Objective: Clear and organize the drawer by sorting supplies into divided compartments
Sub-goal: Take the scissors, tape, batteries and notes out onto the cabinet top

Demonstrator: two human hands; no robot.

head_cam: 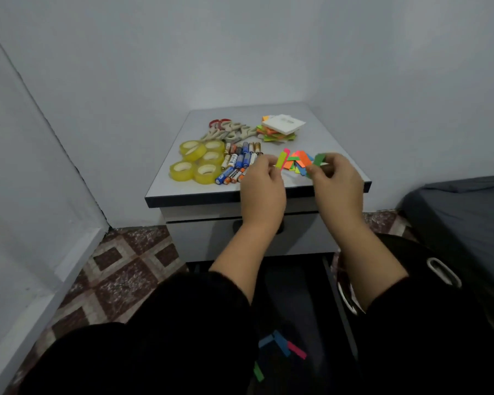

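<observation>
The small colored paper strips (295, 163) lie in a loose pile on the top of the cabinet (340, 155), near its front edge, between the two hands. The left hand (264, 178) pinches a yellow strip (281, 161) with its fingertips, and the right hand (335, 178) pinches a green strip (317, 161) in the same way; both hands are curled around these strips just above the pile.

To the left of the strips there is a group of batteries (238, 163), and further left five rolls of clear tape (197, 161). Behind them are several pairs of scissors (228, 131), and at the back right a stack of colored sticky notes (278, 132) with a white pad on top.

It seems the drawer is already emptied and the supplies are grouped by kind on the top. The drawer (211, 238) under the top looks closed, and no divided compartments can be seen, so the placing into compartments is probably not yet done. A few strips (283, 344) also lie down on the floor between the person's knees, and they likely need to be collected.

The cabinet stands in a corner of pale grey walls (240, 52). The floor (120, 269) has brown and beige patterned tiles, and on the right is a dark bed (462, 212).
</observation>
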